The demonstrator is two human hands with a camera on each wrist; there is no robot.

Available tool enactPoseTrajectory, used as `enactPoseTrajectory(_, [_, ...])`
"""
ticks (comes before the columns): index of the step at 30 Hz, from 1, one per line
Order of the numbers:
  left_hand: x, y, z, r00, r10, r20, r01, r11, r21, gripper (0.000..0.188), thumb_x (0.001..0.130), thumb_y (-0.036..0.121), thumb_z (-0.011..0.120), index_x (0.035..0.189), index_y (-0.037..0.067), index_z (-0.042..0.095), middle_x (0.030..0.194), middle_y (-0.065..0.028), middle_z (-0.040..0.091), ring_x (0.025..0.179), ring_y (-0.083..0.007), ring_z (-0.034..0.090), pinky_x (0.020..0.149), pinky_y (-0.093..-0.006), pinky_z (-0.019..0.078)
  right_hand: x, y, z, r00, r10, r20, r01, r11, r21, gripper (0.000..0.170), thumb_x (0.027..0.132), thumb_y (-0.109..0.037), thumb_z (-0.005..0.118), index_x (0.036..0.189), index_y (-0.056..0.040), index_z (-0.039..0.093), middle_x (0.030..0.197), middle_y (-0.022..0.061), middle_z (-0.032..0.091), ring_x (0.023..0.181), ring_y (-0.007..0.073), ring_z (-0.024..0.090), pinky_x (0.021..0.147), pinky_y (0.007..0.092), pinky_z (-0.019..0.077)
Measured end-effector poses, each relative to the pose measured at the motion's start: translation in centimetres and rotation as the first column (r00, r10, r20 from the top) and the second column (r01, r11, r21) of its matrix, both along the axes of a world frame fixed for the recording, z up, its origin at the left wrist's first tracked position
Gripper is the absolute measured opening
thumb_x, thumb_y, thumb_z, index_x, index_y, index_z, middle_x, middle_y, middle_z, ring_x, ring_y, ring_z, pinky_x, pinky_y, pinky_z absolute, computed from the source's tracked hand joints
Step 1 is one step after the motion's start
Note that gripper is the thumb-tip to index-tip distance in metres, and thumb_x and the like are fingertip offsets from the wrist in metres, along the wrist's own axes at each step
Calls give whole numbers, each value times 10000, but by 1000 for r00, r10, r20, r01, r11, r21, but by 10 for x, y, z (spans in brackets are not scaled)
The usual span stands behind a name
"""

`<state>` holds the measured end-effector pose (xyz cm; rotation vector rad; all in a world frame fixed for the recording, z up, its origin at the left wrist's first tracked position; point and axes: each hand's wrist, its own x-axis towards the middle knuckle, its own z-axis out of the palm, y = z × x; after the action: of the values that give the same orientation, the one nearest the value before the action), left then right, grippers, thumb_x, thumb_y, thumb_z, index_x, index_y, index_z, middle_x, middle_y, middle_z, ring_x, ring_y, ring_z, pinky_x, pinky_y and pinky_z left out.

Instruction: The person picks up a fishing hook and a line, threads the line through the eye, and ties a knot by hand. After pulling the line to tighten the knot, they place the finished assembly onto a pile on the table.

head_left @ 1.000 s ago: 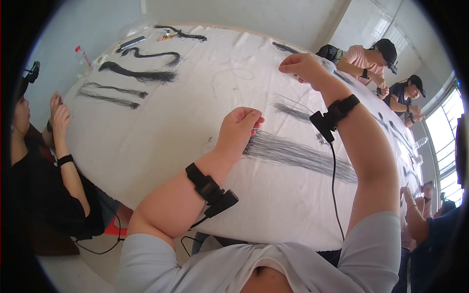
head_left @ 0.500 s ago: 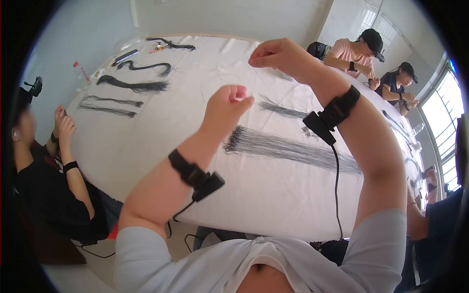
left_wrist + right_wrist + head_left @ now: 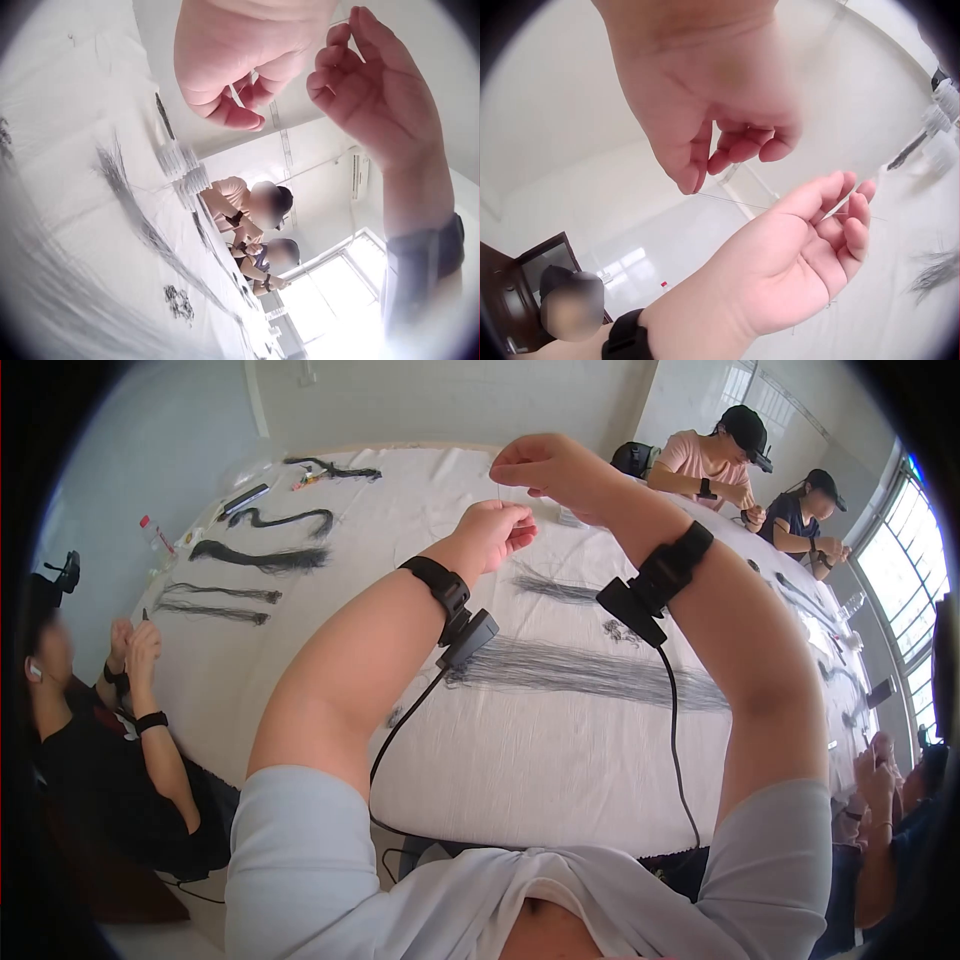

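Observation:
High over the far side of the table, my right hand (image 3: 530, 465) pinches one end of a thin thread-like strand (image 3: 731, 201) between thumb and forefinger. Just below it in the head view is my left hand (image 3: 492, 535), fingers curled. The right wrist view has the strand passing between the thumb and curled fingers of that left hand (image 3: 802, 262), its loose tip poking out past them. Nearer me on the white cloth lies a wide row of fine dark strands (image 3: 590, 672), partly covered by the left wrist camera. A shorter dark bundle (image 3: 555, 588) lies beyond it.
A small dark tangle (image 3: 620, 632) sits between these bundles. Several dark hanks, including a thick one (image 3: 255, 555), lie at the far left near a bottle (image 3: 155, 532). Another person (image 3: 120, 740) sits at the left, others along the right side. Cables hang from both wrist cameras.
My left hand has left the near end of the wide row and moved forward to just below my right hand. The right hand has shifted left in view.

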<state>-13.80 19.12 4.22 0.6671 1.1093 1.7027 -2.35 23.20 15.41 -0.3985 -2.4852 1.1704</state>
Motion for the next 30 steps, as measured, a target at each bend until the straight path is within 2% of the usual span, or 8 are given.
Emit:
enactPoseTrajectory(6, [-22,24,-27,997,75,14,-73,990,-121,71,877,1,547,921,-49,524,910,-139,560,821,-233,610,738,-298,561,32,9,0,997,-22,-69,17,997,-76,198,863,-206,662,988,-54,635,878,-26,597,821,65,512,766,238,401])
enactPoseTrajectory(12, [-41,46,-52,988,142,61,-132,980,-150,72,858,-33,545,910,-75,519,898,-150,557,771,-244,617,699,-305,574,83,5,-3,976,6,-218,-46,983,-176,229,845,-216,677,975,-31,642,862,-11,605,795,77,501,736,237,406])
enactPoseTrajectory(18, [-52,54,-61,975,209,76,-193,965,-175,86,854,-36,553,922,-82,527,910,-156,570,810,-252,618,734,-311,572,155,-31,-1,954,40,-297,-83,988,-134,122,836,-117,649,856,-21,575,847,-9,523,792,71,472,731,213,385])
enactPoseTrajectory(21, [-59,58,-61,968,240,79,-224,960,-170,92,848,-42,557,925,-84,529,901,-156,572,801,-252,617,737,-315,572,197,-57,-1,944,1,-329,-65,981,-183,126,795,-99,648,793,-30,543,836,25,481,792,104,455,728,234,378])
enactPoseTrajectory(23, [-68,59,-62,958,272,93,-256,954,-158,92,843,-47,560,923,-83,533,891,-156,574,792,-251,617,739,-320,571,223,-76,0,932,-17,-362,-23,994,-107,240,734,-232,692,708,-46,543,844,73,474,816,181,451,727,308,393])
enactPoseTrajectory(26, [-74,50,-51,956,289,40,-282,950,-134,81,845,-39,557,914,-80,545,880,-156,582,777,-240,613,722,-320,564,270,-101,-1,900,-30,-436,-5,997,-78,257,722,-309,746,664,-124,577,844,36,458,859,189,442,733,340,403])
enactPoseTrajectory(28, [-76,43,-41,968,234,-93,-244,963,-114,63,847,-13,553,886,-62,562,854,-136,586,745,-226,619,662,-306,560,304,-112,-5,843,-40,-536,5,998,-68,250,733,-360,771,684,-187,597,862,7,496,897,204,479,719,348,428])
enactPoseTrajectory(30, [-72,31,-25,951,136,-278,-178,975,-131,88,850,32,565,891,-45,578,846,-108,596,738,-207,617,642,-292,544,340,-122,-2,770,-10,-638,-52,995,-79,237,741,-338,761,687,-173,599,859,14,509,890,207,493,715,343,438])
